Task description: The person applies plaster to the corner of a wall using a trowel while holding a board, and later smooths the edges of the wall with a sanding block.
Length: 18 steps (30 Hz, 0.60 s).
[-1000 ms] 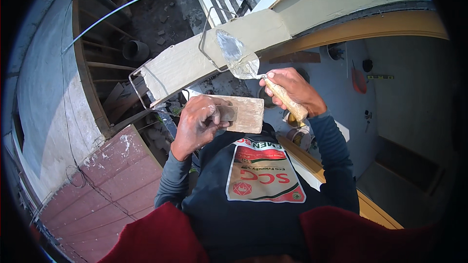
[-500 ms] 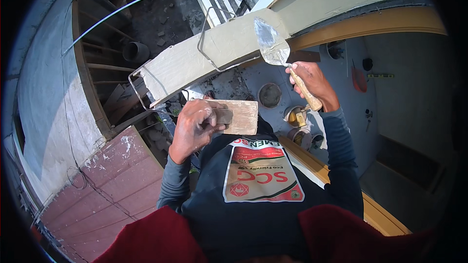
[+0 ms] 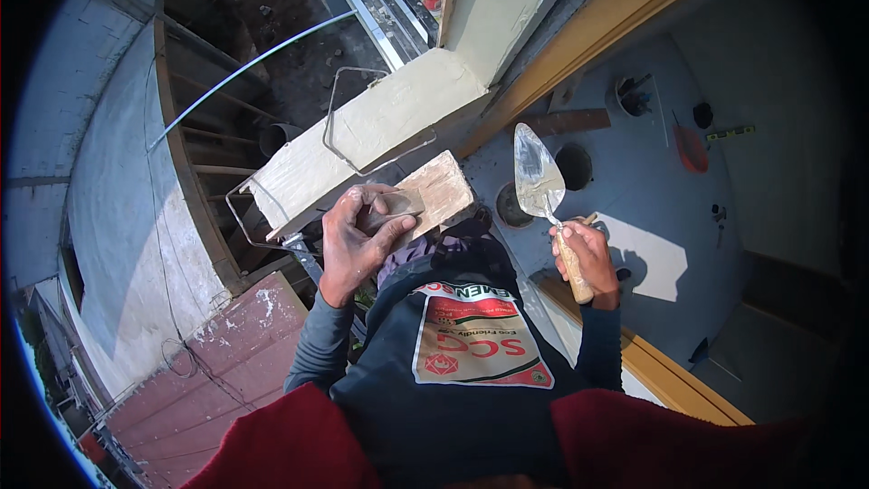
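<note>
My left hand (image 3: 351,240) is closed round the near end of a wooden plastering float (image 3: 448,192), a flat pale board with a worn face. A darker grey part shows under its fingers; whether this is the handle I cannot tell. In my right hand (image 3: 590,258) is a pointed trowel (image 3: 539,172), gripped by its wooden handle. The trowel's metal blade points away from me, smeared with grey near its neck. Just beyond the float runs a pale plastered ledge (image 3: 389,118), with bent metal rod clamps (image 3: 328,127) over it.
Below, to the right, stand round containers, including a bucket of grey material (image 3: 513,206) and a dark bucket (image 3: 573,166). A spirit level (image 3: 730,133) and a red scoop-like thing (image 3: 691,149) lie farther right. An orange-brown frame (image 3: 625,18) borders the opening. Reddish boards (image 3: 213,353) lie left.
The view has turned and shifted. My right hand with the trowel has come lower and nearer my body. The float has tilted, its far end now up to the right. Both grips stay closed.
</note>
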Motion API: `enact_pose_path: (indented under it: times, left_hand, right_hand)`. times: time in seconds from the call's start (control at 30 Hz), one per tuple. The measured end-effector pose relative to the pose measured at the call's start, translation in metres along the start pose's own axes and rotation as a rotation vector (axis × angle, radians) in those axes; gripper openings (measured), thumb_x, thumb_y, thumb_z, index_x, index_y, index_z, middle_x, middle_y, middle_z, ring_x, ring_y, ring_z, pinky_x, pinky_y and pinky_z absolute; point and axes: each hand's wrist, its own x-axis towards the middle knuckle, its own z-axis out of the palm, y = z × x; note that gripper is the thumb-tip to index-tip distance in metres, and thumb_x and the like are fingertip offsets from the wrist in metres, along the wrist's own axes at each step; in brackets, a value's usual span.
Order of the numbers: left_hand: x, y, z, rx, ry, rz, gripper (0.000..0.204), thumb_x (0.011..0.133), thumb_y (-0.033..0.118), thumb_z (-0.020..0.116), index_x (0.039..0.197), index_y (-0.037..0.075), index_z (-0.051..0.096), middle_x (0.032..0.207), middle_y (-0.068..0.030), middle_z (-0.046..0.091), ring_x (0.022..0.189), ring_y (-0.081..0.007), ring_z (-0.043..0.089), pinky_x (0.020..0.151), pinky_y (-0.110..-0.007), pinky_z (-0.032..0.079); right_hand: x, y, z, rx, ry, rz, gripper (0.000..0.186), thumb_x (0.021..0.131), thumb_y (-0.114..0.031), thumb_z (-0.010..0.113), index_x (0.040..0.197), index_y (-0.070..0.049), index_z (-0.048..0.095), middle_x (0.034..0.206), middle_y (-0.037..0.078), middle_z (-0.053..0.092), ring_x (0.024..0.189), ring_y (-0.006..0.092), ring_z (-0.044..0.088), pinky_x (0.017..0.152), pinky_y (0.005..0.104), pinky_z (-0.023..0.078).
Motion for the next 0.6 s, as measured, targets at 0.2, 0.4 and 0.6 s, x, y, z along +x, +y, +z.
enact_pose_path:
  times: [0.2, 0.4, 0.6]
  left_hand:
    - [0.011, 0.01, 0.019, 0.05, 0.037, -0.047, 0.037, 0.072, 0.01, 0.088, 0.083, 0.001, 0.053, 0.097, -0.014, 0.07, 0.087, -0.0138, 0.063, 0.08, -0.027, 0.05]
    - [-0.001, 0.019, 0.01, 0.121, 0.196, -0.098, 0.035, 0.077, 0.013, 0.086, 0.09, 0.002, 0.056, 0.106, -0.0152, 0.07, 0.095, -0.0182, 0.067, 0.085, -0.03, 0.053]
    - [-0.027, 0.02, -0.001, 0.112, 0.33, -0.083, 0.035, 0.075, 0.012, 0.087, 0.088, 0.002, 0.056, 0.105, -0.0156, 0.071, 0.091, -0.0169, 0.067, 0.081, -0.029, 0.053]
  right_hand:
    - [0.029, -0.012, 0.022, 0.047, -0.167, -0.043, 0.034, 0.1, -0.029, 0.055, 0.114, 0.002, 0.06, 0.08, 0.004, 0.06, 0.057, 0.0088, 0.057, 0.048, 0.0232, 0.047]
    - [0.081, -0.05, 0.074, 0.092, -0.352, -0.145, 0.034, 0.099, -0.033, 0.055, 0.097, 0.001, 0.057, 0.078, 0.006, 0.06, 0.056, 0.0109, 0.06, 0.047, 0.0266, 0.051]
    - [0.1, -0.063, 0.095, 0.102, -0.261, -0.111, 0.037, 0.099, -0.035, 0.055, 0.096, 0.002, 0.058, 0.078, 0.005, 0.06, 0.055, 0.0116, 0.06, 0.046, 0.0272, 0.051]
